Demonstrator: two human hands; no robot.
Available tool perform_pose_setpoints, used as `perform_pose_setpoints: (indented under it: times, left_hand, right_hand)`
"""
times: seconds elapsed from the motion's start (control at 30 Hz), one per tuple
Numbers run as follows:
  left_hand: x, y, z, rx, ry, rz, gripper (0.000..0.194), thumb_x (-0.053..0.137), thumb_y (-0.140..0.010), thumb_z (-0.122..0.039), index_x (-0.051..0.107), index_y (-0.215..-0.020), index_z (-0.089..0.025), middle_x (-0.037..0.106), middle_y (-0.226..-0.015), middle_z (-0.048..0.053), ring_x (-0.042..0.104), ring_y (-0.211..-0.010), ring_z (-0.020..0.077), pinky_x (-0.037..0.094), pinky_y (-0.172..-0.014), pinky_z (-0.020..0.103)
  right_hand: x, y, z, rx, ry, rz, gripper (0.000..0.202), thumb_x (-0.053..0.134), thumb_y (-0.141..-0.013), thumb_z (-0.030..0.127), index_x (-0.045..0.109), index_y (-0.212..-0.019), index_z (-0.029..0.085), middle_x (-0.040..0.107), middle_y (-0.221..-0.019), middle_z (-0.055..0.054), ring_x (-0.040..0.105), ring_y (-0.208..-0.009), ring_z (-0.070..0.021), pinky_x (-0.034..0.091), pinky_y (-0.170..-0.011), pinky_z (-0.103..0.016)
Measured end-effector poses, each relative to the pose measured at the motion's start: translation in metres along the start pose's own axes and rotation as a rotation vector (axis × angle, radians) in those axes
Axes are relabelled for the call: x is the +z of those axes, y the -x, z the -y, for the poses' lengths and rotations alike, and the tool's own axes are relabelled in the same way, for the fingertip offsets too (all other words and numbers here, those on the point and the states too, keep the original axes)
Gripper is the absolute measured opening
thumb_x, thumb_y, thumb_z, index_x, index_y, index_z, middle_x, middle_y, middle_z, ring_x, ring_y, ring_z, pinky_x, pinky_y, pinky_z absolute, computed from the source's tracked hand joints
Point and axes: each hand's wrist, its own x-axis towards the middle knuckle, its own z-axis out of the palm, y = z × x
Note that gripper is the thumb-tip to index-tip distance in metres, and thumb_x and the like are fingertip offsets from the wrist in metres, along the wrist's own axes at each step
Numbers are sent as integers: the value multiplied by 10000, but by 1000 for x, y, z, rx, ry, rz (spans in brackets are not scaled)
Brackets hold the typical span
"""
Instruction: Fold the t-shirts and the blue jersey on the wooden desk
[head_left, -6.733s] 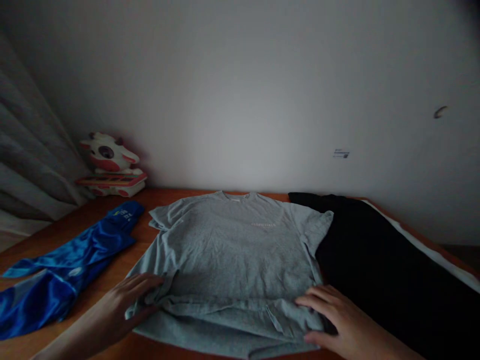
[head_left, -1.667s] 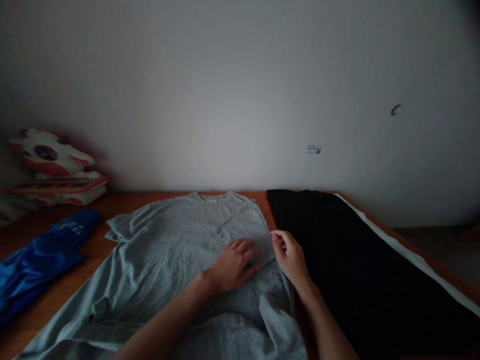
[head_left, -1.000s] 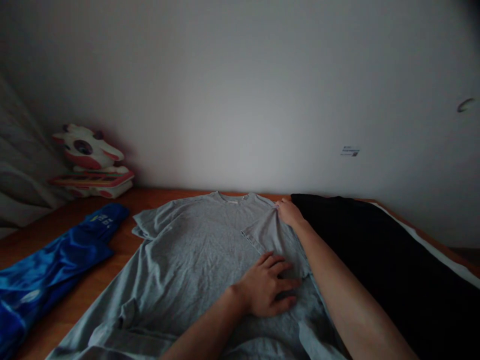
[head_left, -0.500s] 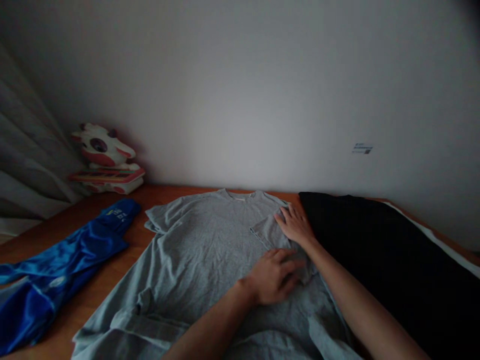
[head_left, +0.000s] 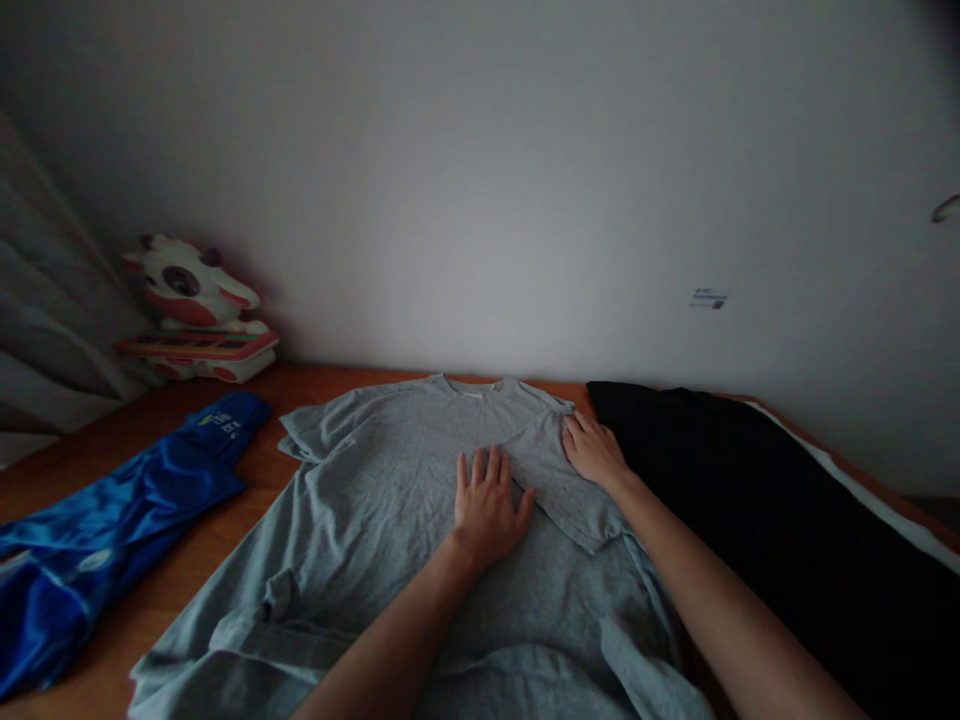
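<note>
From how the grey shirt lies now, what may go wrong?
The right sleeve, folded inward, might slip open if the right hand lifts carelessly. The left hand, flat on the grey shirt, could drag wrinkles across the front. The bunched hem may leave an uneven fold.

A cow toy (head_left: pixel 196 290), blue garment (head_left: pixel 150 495) and black cloth (head_left: pixel 757 520) share a brown surface (head_left: pixel 199 565).

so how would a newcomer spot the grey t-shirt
From the pale wall, go down to the orange-brown surface. In the middle, under the left hand and right hand, lies the matte grey T-shirt, neckline toward the wall. Unlike the shiny blue garment on its left or the plain black cloth on its right, it's grey.
</note>
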Motion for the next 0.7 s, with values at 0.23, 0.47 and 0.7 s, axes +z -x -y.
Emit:
perform_pose_setpoints:
  times: [0.23,0.47,0.7]
  left_hand:
    - [7,2,1,-11,39,28,800,342,-991,-607,390,-1556,-43,316,-1643,240,251,-1533,432,176,-1235,644]
    - [7,2,1,-16,72,70,863,334,-981,-628,335,-1567,6,252,-1652,267,187,-1550,434,136,-1240,666]
    - [13,-5,6,-130,196,-61,603,341,-1027,-442,454,-1492,-74,389,-1607,250,305,-1525,386,238,-1232,622]
  right_hand:
    - [-3,-14,32,17,36,109,575,270,-1066,457,491,-1498,148,338,-1648,-190,273,-1538,-302,245,-1216,-511]
    - [1,-7,42,47,107,184,659,252,-1057,552,345,-1595,184,173,-1706,-181,142,-1575,-328,136,-1227,-618]
    - [-25,-2,97,-63,69,115,537,324,-1056,395,465,-1514,153,351,-1634,-218,329,-1510,-340,294,-1175,-601]
